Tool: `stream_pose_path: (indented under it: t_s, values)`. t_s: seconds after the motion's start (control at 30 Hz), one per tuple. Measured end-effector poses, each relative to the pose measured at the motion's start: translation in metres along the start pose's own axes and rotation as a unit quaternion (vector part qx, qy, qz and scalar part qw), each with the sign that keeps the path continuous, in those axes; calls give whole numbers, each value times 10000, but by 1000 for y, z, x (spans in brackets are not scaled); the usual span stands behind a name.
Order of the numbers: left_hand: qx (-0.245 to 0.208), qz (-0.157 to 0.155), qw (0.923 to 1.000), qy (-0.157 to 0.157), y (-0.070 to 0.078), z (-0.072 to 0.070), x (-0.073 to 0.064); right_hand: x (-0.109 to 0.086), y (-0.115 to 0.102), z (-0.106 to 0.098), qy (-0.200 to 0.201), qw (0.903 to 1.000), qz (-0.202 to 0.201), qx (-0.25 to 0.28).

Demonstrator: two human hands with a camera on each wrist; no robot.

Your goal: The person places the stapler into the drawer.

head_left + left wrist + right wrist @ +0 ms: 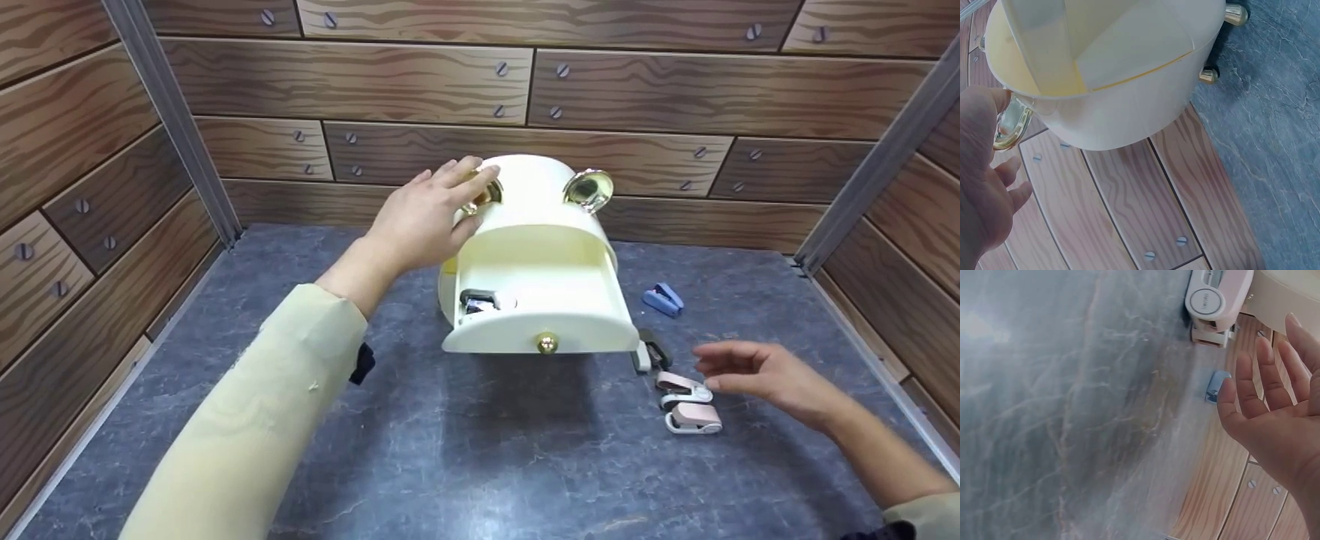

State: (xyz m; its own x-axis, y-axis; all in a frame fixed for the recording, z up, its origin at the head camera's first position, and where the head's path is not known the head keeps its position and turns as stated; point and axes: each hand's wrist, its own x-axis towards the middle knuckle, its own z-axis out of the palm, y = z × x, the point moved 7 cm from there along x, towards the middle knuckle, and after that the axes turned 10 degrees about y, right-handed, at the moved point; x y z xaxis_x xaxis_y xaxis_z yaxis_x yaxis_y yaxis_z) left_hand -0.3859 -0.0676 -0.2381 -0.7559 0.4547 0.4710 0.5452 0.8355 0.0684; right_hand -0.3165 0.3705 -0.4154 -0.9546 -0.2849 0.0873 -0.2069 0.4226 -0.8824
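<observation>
My left hand point(427, 214) rests at the left gold ear-like ring point(489, 193) on a cream rounded box point(529, 184). Its fingers are fairly straight over the ring, and the thumb lies in front. In the left wrist view, a fingertip touches the gold ring point(1014, 135). The box's drawer point(495, 335) is pulled out, with a small black-and-white object point(480, 301) in its left corner. My right hand point(772, 379) hovers with loosely bent fingers, holding nothing. Beside it are a pink-and-white stapler point(684, 388) and another pink stapler point(694, 418).
A blue stapler point(664, 300) lies farther back on the grey marbled table point(375, 465). Near the drawer's right corner are a dark stapler point(658, 351) and a pale one point(641, 358). Wood-patterned walls point(420, 82) enclose the back and sides.
</observation>
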Motion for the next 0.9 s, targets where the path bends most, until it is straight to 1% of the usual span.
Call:
stream_pose_path:
  t_s: [0.27, 0.43, 0.67, 0.9]
  values:
    - [-1, 37, 10000, 64, 0, -1, 0, -9, 8, 1, -176, 9997, 59, -165]
    - [6, 37, 10000, 59, 0, -1, 0, -13, 9, 7, -434, 9990, 62, -15]
    - [-12, 9, 10000, 31, 0, 0, -1, -18, 7, 15, -767, 9968, -47, 222]
    - [-8, -14, 10000, 43, 0, 0, -1, -21, 3, 26, -936, 9953, -224, 101]
